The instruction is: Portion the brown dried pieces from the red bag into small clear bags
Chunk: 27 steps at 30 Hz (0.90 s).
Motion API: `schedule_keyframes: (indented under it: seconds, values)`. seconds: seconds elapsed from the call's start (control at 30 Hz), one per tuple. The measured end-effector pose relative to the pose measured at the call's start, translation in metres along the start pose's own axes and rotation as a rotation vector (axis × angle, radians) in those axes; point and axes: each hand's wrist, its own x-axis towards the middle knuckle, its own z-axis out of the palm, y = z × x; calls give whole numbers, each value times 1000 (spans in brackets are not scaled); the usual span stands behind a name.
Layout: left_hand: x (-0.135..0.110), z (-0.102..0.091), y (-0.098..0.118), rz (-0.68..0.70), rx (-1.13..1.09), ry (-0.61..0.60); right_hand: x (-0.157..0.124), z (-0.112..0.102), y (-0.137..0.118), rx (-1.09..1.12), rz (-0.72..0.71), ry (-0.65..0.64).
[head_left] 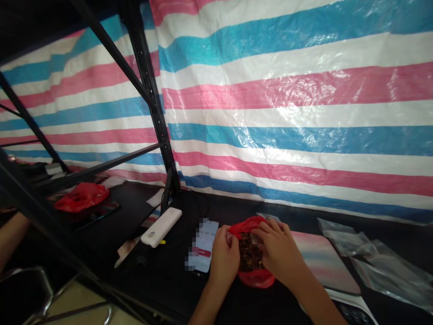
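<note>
Phone display: a slim smartphone with a pale lit screen (207,239) shows a row of digits, mostly zeros, the last too small to be sure of; below sits a red button with unreadable lettering, and its left side is broken into blocks.
Red bag: a thin, glossy red plastic bag (259,279) lies open on the table just right of the phone, full of small dark brown bits with yellowish flecks (250,253).
Left hand (225,253): curled closed, gripping the bag's left rim.
Right hand (275,243): fingers bent over the bag's mouth from the other side; whether they pinch anything I cannot tell.
Black tabletop (169,275): also carries a white oblong device with a round grey mark (162,227), a flat glossy panel with blurred pink and blue bands (324,259) and clear plastic bags (389,266) at far right.
Striped wall: woven plastic sheeting in blue, white and pink (297,90) hangs behind, shiny and creased.
Next bay: past a black metal upright with punched holes (149,90), another red plastic bag (83,197) lies near someone else's forearm (11,237).
</note>
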Motion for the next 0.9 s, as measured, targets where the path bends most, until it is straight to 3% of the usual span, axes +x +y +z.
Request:
schedule_keyframes:
  seconds: [0.13,0.37,0.53,0.67,0.8,0.9]
  values:
    - [1,-1,1,-116,-179,22,0,5,-3,98,38,-16]
    - [2,-1,2,-201,-341,90,-2,13,-8,215,103,72]
    - [3,2,-1,-199,-383,93,-6,12,-8,255,-16,53]
    - [0,-3,-1,-149,-332,89,-8,12,-9,306,23,46]
    - [-9,-17,-3,53,-13,199,-12,13,-6,331,115,67]
    - [-16,-26,-4,150,90,146,-16,13,-2,371,152,95]
